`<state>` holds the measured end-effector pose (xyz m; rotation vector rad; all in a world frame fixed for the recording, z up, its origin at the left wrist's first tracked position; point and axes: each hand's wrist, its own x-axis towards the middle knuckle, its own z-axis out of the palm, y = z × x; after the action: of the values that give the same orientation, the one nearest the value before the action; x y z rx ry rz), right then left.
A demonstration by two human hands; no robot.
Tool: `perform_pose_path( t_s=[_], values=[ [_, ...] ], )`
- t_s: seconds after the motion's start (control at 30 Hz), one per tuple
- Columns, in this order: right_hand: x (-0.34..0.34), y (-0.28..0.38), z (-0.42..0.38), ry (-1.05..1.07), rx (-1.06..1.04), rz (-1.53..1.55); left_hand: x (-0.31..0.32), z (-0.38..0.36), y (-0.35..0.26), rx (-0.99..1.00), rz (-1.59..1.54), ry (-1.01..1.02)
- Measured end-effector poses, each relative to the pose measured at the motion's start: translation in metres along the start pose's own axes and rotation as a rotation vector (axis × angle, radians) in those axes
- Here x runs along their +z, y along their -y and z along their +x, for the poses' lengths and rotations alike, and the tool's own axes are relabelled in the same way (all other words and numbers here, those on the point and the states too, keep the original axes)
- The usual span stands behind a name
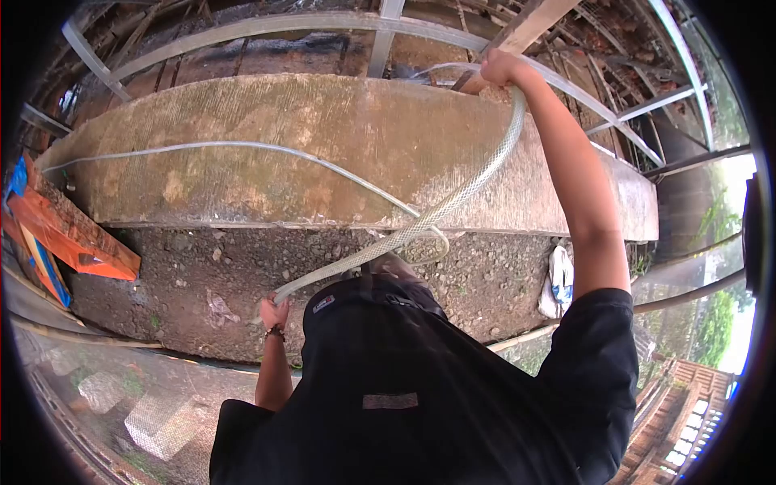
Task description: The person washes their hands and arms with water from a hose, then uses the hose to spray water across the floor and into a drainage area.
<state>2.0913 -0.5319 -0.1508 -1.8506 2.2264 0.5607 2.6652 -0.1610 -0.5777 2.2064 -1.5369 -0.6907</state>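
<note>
A clear braided hose [453,202] runs in a long curve across the front of my body. Raised at the upper right, my right hand [503,69] is closed around it, out over the far side of the concrete slab [267,186]. A thin pale arc, which looks like water, leaves that hand toward the left. Low on the left, my left hand [275,312] wraps the hose's other visible stretch, above the dirt ground. More of the hose loops back near my waist and trails left over the slab.
Metal rails [283,26] and a wooden post [533,28] stand beyond the slab. An orange-covered board [77,230] leans at its left end. A white sack [556,283] lies on the stony dirt [194,267] at right. Mesh netting [162,388] stands behind me.
</note>
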Motion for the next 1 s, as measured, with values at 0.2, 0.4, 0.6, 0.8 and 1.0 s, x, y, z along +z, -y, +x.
perform_pose_path(
  t_s=[0.2, 0.4, 0.6, 0.8, 1.0],
  values=[
    [-0.007, -0.008, 0.022, -0.061, -0.031, 0.094, 0.000, 0.019, -0.017, 0.037, -0.054, 0.000],
    [0.007, -0.038, 0.090, 0.029, -0.121, 0.170, -0.006, 0.014, -0.074, 0.027, -0.087, -0.011],
    [0.026, -0.069, 0.163, 0.030, -0.076, 0.060, -0.001, 0.007, -0.114, -0.074, -0.127, 0.033],
    [0.040, -0.086, 0.234, 0.251, -0.133, -0.039, -0.003, 0.005, -0.149, -0.083, -0.022, 0.054],
    [0.050, -0.103, 0.249, 0.160, -0.091, 0.052, -0.002, 0.007, -0.181, -0.093, -0.002, 0.074]
  ],
)
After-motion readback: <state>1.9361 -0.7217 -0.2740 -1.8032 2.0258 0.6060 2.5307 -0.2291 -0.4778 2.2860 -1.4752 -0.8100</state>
